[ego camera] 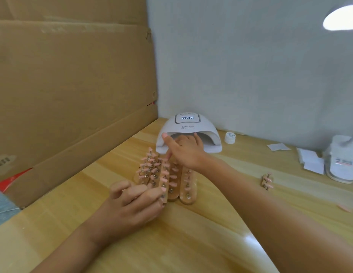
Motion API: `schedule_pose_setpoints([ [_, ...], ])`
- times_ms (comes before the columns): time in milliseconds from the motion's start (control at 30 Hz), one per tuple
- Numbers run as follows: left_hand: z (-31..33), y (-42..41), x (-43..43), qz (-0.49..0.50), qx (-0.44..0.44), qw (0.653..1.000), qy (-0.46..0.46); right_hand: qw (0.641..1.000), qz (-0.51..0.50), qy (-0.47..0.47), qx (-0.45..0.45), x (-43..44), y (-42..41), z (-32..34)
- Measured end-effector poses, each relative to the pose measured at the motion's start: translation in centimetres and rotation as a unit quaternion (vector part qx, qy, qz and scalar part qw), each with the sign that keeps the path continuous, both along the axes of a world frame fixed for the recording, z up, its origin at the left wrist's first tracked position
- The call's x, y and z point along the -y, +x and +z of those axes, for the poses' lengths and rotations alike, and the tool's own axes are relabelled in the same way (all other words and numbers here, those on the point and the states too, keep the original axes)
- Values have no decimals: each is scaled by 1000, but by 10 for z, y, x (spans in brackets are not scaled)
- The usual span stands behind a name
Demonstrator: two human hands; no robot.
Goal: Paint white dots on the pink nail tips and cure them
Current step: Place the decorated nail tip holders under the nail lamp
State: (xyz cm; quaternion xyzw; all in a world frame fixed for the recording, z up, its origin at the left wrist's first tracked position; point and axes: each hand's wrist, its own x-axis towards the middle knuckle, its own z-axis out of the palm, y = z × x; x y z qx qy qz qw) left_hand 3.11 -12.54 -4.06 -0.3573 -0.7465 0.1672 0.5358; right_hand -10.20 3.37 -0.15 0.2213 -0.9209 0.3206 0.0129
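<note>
Several clear holder strips (186, 194) carrying pink nail tips (165, 172) lie side by side on the wooden table, just in front of the white curing lamp (188, 133). My left hand (130, 205) grips the near end of one strip with thumb and curled fingers. My right hand (184, 150) reaches over the far ends of the strips at the lamp's mouth, fingers spread and fairly straight, touching the tips. The lamp's display (187, 118) is lit. A small white jar (230, 137) stands right of the lamp.
A further short strip of pink tips (267, 181) lies apart to the right, with a loose tip (344, 207) nearer the edge. White wipes (311, 160) and a white container (341, 164) sit at far right. Cardboard (73, 95) walls the left side.
</note>
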Motion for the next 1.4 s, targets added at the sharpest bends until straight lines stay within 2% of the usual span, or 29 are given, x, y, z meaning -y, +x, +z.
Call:
schedule_pose_setpoints([
  [133,13,2,-8,-23,-25,999,-9,996,35,-63,48,-21,5,18],
  [267,26,-7,-27,-52,-21,998,-19,991,33,-73,107,-52,9,30],
  [367,25,-26,-59,-80,-2,997,-18,991,8,-72,115,-85,8,37],
  [533,8,-50,-123,-83,52,994,54,988,-92,-42,117,-152,3,29],
  [633,-1,-51,-145,-82,96,991,47,981,-156,-3,117,-174,1,12],
  [733,-4,-49,-158,-82,117,989,36,968,-207,81,112,-184,-2,-4],
  [833,-1,-47,-160,-81,132,988,18,966,-225,94,83,-186,-3,-11],
  [967,3,-33,-133,-78,121,989,12,981,-176,51,-71,-172,4,-5],
  [1067,12,-18,-74,-79,101,987,99,995,-82,-13,-49,-144,13,3],
  [1133,14,-7,-24,-12,109,981,159,999,-24,-24,-20,-116,14,5],
  [1200,11,2,19,95,171,957,213,999,21,-31,-19,-81,11,6],
  [1300,3,10,50,231,317,876,281,997,59,-40,11,-29,9,7],
  [1333,1,10,52,248,347,854,297,997,66,-36,21,-14,7,6],
  [1400,-4,6,49,250,377,833,318,998,64,10,24,10,4,-1],
])
